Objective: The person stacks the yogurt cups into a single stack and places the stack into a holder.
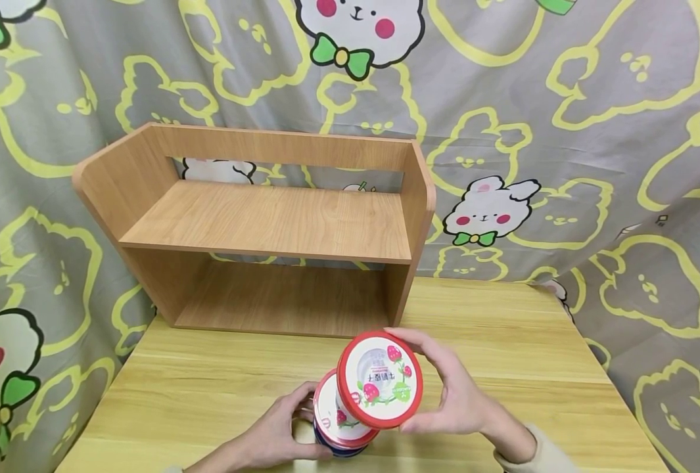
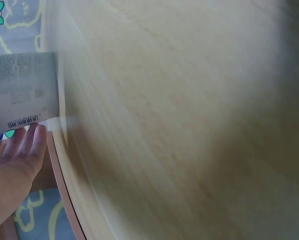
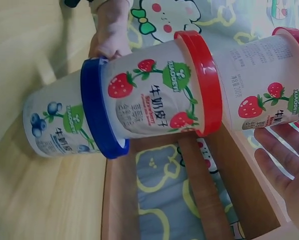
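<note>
My right hand (image 1: 450,391) grips the top tub (image 3: 262,80) by its lid (image 1: 379,379), over the middle tub (image 3: 149,95); my left hand (image 1: 275,424) grips the blue tub (image 3: 54,120) beneath. Likely light, with smooth, squeezable walls, so I'd favour the stiffer lid.

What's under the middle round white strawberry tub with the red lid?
A round white blueberry tub with a blue lid. The middle strawberry tub covers that lid's top, so any picture there can't be seen.
</note>
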Action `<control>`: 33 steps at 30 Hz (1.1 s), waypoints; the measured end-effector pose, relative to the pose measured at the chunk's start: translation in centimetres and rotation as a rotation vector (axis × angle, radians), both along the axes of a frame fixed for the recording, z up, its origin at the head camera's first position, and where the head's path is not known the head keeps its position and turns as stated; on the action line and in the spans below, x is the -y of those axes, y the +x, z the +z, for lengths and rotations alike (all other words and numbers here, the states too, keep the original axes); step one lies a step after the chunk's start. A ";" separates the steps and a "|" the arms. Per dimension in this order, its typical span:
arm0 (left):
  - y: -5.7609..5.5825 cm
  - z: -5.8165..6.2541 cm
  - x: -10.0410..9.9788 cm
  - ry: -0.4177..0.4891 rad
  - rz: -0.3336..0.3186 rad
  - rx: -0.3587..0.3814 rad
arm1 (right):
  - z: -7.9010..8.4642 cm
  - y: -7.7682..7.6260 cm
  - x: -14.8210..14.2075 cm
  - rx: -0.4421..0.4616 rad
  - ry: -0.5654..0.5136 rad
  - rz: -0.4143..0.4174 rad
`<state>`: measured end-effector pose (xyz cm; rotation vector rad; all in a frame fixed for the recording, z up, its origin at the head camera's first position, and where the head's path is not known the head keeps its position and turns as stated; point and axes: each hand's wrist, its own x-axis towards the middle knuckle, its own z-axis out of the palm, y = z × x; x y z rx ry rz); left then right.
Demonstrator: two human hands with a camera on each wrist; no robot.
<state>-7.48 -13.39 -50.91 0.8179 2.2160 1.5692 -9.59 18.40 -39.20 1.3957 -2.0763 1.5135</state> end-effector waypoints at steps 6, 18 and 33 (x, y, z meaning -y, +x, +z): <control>0.0 0.0 0.0 0.009 -0.005 -0.013 | -0.5 0.1 0.5 -0.001 -0.006 0.030; 0.0 -0.1 0.0 -0.008 0.009 -0.003 | -0.7 0.1 1.0 0.013 0.025 0.039; 0.2 0.0 0.1 -0.028 0.029 -0.019 | -0.8 -0.3 1.7 0.048 0.045 0.049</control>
